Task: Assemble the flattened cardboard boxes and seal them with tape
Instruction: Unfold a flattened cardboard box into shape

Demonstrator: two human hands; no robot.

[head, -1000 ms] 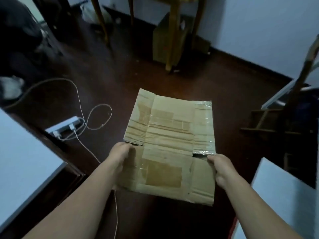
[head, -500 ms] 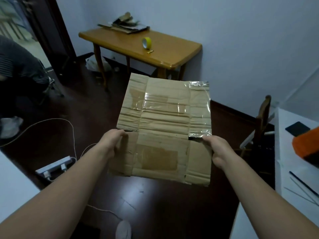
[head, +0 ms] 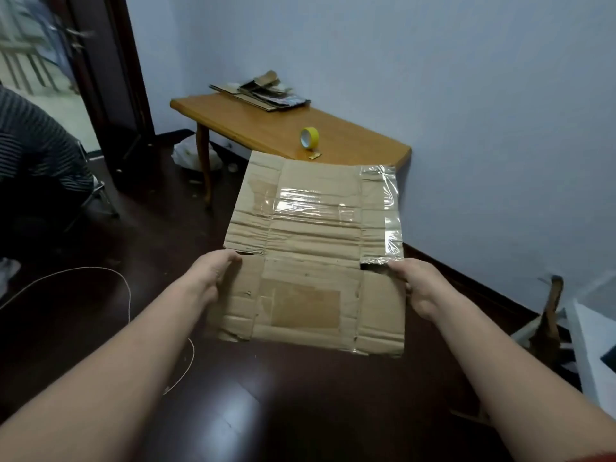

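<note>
A flattened brown cardboard box with old clear tape on it hangs in the air in front of me. My left hand grips its left edge at the flap notch. My right hand grips the right edge at the matching notch. Beyond the box stands a wooden table. On it a yellow tape roll stands on edge, and a stack of more flattened cardboard lies at its far end.
Dark wooden floor below. A white cable loops on the left. A person in a striped top sits at the far left by a doorway. A chair back and a white surface are on the right.
My view has risen from the floor to the table and wall. The box came up with both hands still gripping its sides, and the table now looks closer.
</note>
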